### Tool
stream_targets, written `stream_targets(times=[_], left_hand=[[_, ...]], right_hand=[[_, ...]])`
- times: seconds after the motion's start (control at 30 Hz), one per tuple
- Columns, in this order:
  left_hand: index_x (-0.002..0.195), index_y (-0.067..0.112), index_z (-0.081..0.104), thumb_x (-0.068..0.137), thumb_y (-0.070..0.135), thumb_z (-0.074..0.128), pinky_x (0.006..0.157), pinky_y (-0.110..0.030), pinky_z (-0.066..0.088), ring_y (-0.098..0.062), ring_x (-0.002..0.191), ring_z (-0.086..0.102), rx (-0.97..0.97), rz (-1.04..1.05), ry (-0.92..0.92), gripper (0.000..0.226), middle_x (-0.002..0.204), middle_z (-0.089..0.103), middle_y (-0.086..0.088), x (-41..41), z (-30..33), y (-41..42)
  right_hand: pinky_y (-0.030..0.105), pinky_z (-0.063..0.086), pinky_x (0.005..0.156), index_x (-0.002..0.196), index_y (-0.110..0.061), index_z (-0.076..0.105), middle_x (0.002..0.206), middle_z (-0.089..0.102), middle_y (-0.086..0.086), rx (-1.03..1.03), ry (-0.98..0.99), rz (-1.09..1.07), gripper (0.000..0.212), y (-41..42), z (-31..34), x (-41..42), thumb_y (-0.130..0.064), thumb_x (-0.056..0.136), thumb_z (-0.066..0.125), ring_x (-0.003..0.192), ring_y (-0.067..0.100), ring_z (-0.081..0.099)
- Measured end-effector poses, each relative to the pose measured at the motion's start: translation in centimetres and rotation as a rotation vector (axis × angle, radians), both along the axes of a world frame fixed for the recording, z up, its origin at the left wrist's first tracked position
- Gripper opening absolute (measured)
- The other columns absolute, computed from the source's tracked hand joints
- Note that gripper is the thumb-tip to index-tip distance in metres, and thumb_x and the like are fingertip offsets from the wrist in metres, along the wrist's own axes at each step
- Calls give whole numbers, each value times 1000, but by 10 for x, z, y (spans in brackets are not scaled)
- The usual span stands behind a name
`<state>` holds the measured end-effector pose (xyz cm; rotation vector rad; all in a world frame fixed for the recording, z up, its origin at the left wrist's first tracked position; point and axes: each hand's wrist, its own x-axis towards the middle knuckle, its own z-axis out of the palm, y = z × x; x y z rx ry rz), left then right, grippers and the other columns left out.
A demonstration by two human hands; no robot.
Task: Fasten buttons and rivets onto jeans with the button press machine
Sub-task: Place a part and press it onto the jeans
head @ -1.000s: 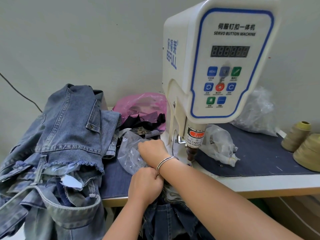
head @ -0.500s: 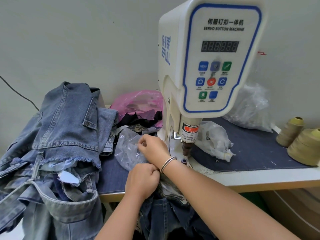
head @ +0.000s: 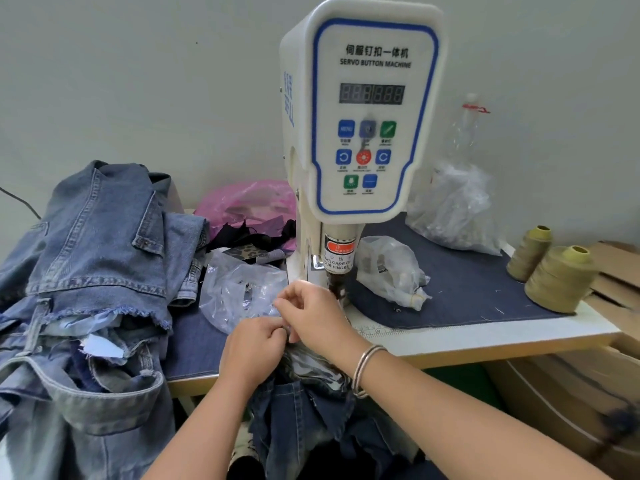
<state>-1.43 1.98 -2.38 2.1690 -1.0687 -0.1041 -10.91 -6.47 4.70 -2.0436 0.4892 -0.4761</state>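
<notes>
Clear bag point(head: 239, 292) holds small metal pieces; right hand point(head: 311, 313) pinching beside it.

Tabletop point(head: 485, 341), pale with a printed ruler along its front edge, carrying: blue denim mat point(head: 464, 292) lying flat across it; white button press machine point(head: 360, 116) standing upright at centre; heap of jeans point(head: 97, 271) piling at the left end; clear plastic bags point(head: 239, 292) resting beside the machine; pink bag point(head: 252, 206) sitting behind; two olive thread cones point(head: 554, 275) standing at the right.
</notes>
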Motion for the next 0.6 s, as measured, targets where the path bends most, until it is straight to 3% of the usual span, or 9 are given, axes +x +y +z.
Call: stream_targets(times=[0.1, 0.2, 0.33, 0.47, 0.6], left_hand=[[56, 29, 55, 71, 26, 40, 49, -29, 32, -12, 55, 48, -2, 2, 11, 22, 50, 51, 5, 0, 0, 0], [58, 22, 55, 68, 27, 35, 52, -31, 35, -14, 57, 50, -23, 6, 36, 23, 54, 56, 5, 0, -2, -1], [57, 19, 54, 70, 26, 36, 51, -30, 33, -15, 56, 48, -22, -6, 28, 23, 49, 48, 8, 2, -4, -1], [56, 19, 53, 70, 26, 37, 49, -29, 30, -13, 52, 43, -23, -3, 27, 22, 49, 48, 9, 1, -3, 0], [58, 16, 55, 70, 26, 36, 50, -29, 30, -16, 53, 44, -32, -1, 35, 24, 50, 48, 3, 0, -1, 0]], right_hand=[[15, 45, 50, 83, -18, 58, 62, 59, -2, 82, -52, -13, 8, 0, -4, -12, -17, 91, 57, 38, 3, 51], [14, 42, 45, 82, -22, 60, 57, 59, -6, 129, -76, -25, 9, -8, -11, -34, -19, 90, 59, 39, 5, 52], [17, 47, 49, 78, -28, 62, 57, 60, -6, 27, -31, -109, 15, -36, -13, -61, -19, 90, 62, 40, 5, 52], [11, 45, 50, 73, -32, 58, 58, 58, -8, -168, 70, -110, 23, -62, -1, -58, -18, 91, 62, 41, 0, 52], [14, 50, 50, 71, -26, 54, 56, 60, -6, -177, 191, -42, 22, -68, 5, -45, -17, 88, 64, 40, 0, 55]])
